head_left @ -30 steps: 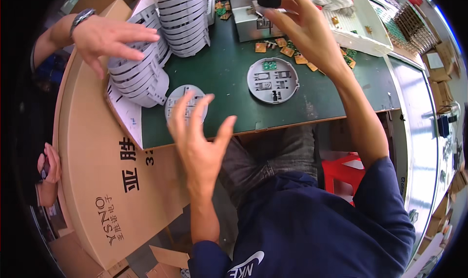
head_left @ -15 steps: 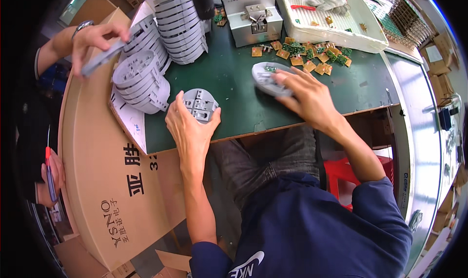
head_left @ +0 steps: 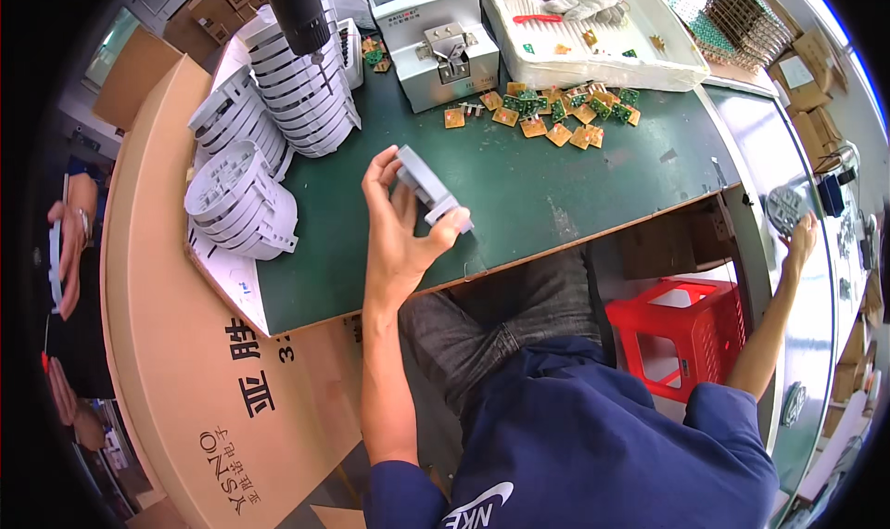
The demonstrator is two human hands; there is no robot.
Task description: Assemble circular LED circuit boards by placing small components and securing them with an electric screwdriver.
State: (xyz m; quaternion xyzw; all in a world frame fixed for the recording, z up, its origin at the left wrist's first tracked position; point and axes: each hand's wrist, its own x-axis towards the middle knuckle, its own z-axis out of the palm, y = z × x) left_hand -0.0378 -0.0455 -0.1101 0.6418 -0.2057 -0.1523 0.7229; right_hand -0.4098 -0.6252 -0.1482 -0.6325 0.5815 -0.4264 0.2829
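Observation:
My left hand point(head_left: 397, 251) is raised over the green table, gripping a round grey plastic housing point(head_left: 425, 178) by its rim; the housing is tilted nearly on edge. Far out to the right, my right hand point(head_left: 799, 242) has its fingers on the near edge of another round grey housing point(head_left: 786, 206), at the shiny side bench. Small orange and green circuit boards point(head_left: 561, 112) lie in a loose heap on the table. Grey housings stand in stacks at the left, a nearer stack point(head_left: 243, 204) and a taller one point(head_left: 301, 89).
A black electric screwdriver point(head_left: 298, 14) hangs above the stacks. Behind the boards are a grey metal fixture point(head_left: 445, 61) and a white foam tray point(head_left: 612, 70). At the right runs the side bench point(head_left: 811, 316); below is a red stool point(head_left: 681, 334). A co-worker's hand point(head_left: 79, 218) holds a grey part.
My right hand has carried its housing from the table to the side bench at the right. My left hand has lifted and tipped its housing. The view has shifted slightly.

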